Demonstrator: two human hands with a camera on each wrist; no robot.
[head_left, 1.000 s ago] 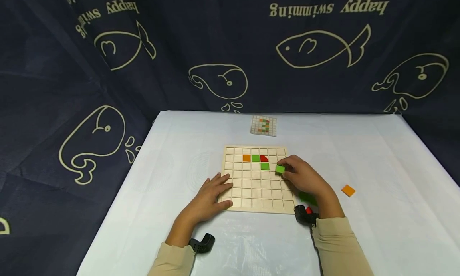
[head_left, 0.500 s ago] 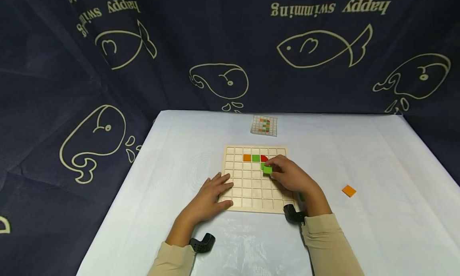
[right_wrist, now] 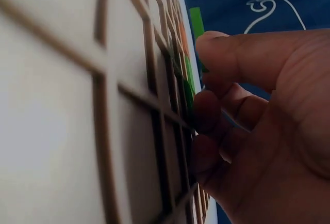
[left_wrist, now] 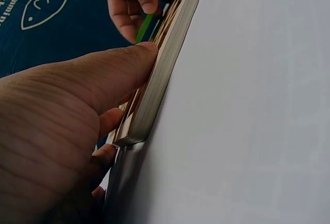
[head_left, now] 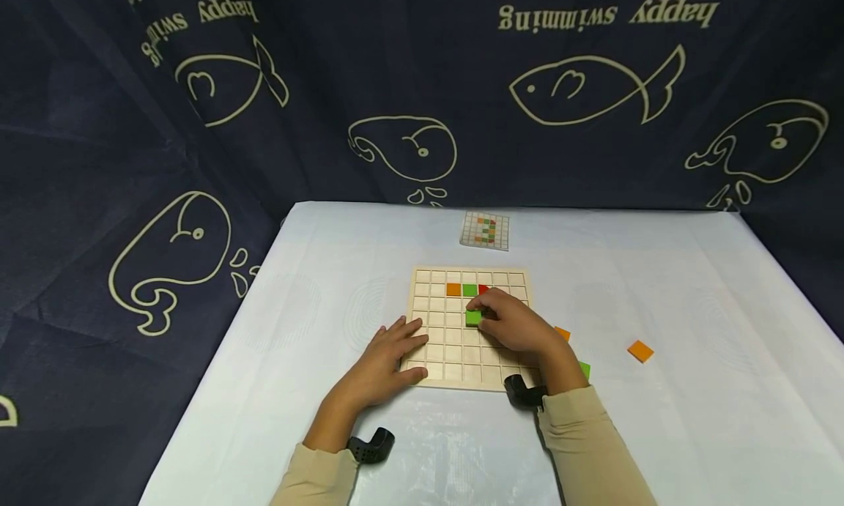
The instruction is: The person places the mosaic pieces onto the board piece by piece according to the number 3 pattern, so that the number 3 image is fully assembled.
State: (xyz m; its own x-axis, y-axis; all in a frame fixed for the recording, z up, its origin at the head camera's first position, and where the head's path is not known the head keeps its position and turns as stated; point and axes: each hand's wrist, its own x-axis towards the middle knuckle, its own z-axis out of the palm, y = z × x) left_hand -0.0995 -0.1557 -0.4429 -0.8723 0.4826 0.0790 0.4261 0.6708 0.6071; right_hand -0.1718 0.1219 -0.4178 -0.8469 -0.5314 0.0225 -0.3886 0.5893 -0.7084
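A green square tile (head_left: pixel 472 317) is pinched at the fingertips of the right hand (head_left: pixel 514 326) and held low over the wooden grid board (head_left: pixel 422 323), at a cell in the fourth row, just below and left of the pieces already seated; in the right wrist view the tile (right_wrist: pixel 196 28) is seen tilted, one edge down at the grid and the other lifted, so it is judged to be not yet dropped flat into its cell. The board is pinned by the left hand (head_left: pixel 385 359), fingers laid out straight along its near-left edge with the thumb (left_wrist: pixel 116 74) pressed against the side wall, presumably so that nothing slides while the tile is fitted. On the board, three seated pieces are counted in the second row: one orange tile (head_left: pixel 453 289), one green tile (head_left: pixel 469 290) and one red piece (head_left: pixel 483 289), partly hidden by the fingers. Loose on the white table cover (head_left: pixel 692 294), two orange tiles (head_left: pixel 639 351) (head_left: pixel 563 334) and one green tile (head_left: pixel 584 370) are counted right of the board. One small pattern card (head_left: pixel 485 230) is set beyond the far edge.
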